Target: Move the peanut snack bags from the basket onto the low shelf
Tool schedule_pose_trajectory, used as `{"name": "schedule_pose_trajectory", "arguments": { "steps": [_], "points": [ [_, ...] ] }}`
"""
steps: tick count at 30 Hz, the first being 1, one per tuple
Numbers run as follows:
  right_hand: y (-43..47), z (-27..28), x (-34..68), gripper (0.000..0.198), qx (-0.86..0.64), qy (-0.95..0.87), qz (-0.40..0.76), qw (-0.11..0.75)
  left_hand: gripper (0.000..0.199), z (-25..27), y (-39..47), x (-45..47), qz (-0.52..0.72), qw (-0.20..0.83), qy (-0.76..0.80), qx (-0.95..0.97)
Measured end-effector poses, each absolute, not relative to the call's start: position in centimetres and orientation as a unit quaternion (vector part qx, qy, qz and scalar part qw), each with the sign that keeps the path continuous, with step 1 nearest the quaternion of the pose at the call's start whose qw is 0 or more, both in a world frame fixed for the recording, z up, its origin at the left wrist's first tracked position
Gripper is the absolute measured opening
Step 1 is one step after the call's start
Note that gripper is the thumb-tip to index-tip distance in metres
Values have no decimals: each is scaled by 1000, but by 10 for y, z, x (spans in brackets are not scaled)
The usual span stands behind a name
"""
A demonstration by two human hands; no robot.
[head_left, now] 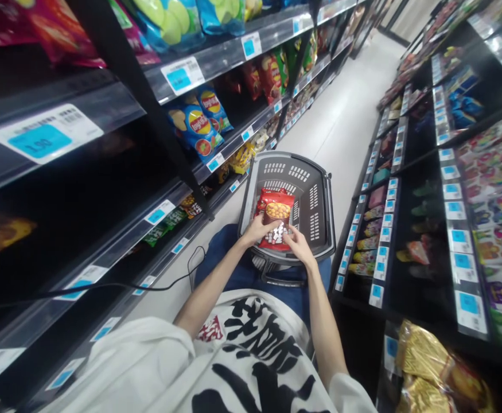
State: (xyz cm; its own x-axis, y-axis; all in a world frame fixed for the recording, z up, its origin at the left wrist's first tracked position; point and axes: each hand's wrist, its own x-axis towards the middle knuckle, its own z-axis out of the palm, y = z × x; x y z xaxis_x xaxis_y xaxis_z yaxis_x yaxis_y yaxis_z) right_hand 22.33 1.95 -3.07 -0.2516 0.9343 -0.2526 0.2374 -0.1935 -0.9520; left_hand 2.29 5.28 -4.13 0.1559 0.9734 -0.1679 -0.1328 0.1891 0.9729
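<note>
I look down a narrow shop aisle and see my two bare hands meeting at the near rim of a dark grey plastic shopping basket with slotted walls [315,198]. The basket sits in front of my lap, its open mouth tipped toward me, so its inside is easy to reach without stretching.

Inside it lies a red foil snack bag printed with golden round pieces [275,215], flat against the basket's floor with its printed face up. I judge it lies that way because a flat bag rests steadily and leaves room around it.

My left hand [257,230] rests on the bag's lower left corner, fingers curled and pinching the edge. My right hand [299,245] comes in from the other side, fingers bent onto the lower right corner, also pinching the bag. Holding both bottom corners keeps the slippery foil from sliding or folding.

To my left run dark metal shelves with blue-and-white price tags [182,76], and blue crisp bags with a red and yellow logo [195,127] stand on one, well apart from my hands. To my right another dark rack [459,241] holds colourful sweet packets. A thin black cable [193,265] loops near my left forearm, above my white printed shirt [251,355].
</note>
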Motion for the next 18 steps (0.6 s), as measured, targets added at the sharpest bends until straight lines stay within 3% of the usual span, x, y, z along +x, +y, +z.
{"name": "schedule_pose_trajectory", "arguments": {
  "steps": [18],
  "points": [
    [17, -32, 225, 74, -521, -521, 574, 359, 73, -25, 45, 20, 350, 681, 481, 427]
  ]
}}
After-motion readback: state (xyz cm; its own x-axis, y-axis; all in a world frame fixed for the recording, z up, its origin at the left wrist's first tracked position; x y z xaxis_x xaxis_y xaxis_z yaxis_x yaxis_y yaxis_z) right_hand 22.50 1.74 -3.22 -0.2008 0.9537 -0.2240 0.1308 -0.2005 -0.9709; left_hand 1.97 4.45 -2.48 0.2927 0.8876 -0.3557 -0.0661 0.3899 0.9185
